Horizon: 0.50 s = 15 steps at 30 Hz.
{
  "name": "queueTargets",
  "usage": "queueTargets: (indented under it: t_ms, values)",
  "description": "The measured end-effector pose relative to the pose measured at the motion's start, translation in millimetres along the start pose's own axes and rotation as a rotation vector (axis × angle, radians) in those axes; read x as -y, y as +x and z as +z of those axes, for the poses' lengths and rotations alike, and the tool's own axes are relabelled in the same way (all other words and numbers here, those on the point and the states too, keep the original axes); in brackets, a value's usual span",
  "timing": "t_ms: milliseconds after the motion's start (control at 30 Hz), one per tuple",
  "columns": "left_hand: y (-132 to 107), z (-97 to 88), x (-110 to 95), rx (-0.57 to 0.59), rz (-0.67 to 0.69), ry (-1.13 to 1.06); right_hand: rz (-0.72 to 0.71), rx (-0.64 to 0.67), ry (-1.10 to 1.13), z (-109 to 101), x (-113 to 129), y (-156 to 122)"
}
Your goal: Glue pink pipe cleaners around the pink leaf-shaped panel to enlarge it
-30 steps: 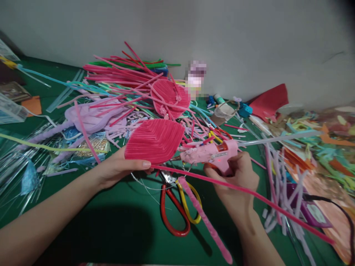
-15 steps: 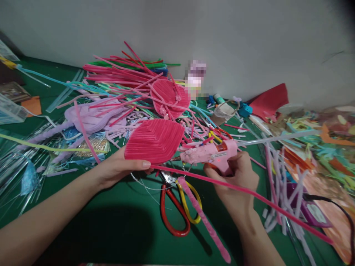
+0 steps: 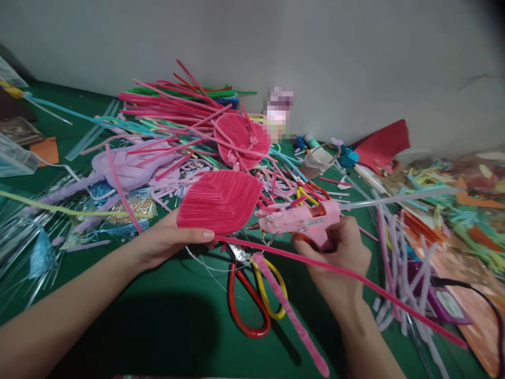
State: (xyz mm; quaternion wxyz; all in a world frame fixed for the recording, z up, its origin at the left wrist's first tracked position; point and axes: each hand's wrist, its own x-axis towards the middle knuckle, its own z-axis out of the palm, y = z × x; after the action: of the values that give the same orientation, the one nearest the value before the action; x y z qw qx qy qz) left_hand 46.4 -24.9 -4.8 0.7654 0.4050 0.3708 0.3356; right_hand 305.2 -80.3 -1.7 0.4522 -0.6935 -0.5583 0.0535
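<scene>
My left hand (image 3: 173,236) is closed on a leaf-shaped piece of red pipe cleaners (image 3: 219,202), thumb pressed along its lower edge. A long red pipe cleaner (image 3: 315,263) runs from under that thumb down to the right, its far end loose. My right hand (image 3: 337,258) grips a pink glue gun (image 3: 302,221) by its handle. The nozzle points left, just beside the leaf's lower right edge, and a clear glue stick (image 3: 394,198) juts from the back. Below lie scissors (image 3: 252,331) with one red and one yellow handle loop, and a wrapped pink stem (image 3: 294,316).
A round pink pipe-cleaner piece (image 3: 240,139) lies behind the leaf, near a heap of red pipe cleaners (image 3: 158,105). At left is a lilac braided piece (image 3: 134,163). Lilac strips (image 3: 402,279) and a purple device with a black cord (image 3: 445,302) are at right, on the green table (image 3: 169,326).
My right hand has shifted the glue gun slightly right, so its nozzle sits a little farther from the leaf. The loose pipe cleaner's far end has moved slightly left. My left hand stays put.
</scene>
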Motion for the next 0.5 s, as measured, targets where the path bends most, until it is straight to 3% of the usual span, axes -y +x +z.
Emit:
queueTargets:
  t_ms: [500]
  values:
    - [-0.7,-0.9,0.4,0.000,-0.010,0.044,-0.025,0.016,-0.007,-0.6,-0.3,-2.2]
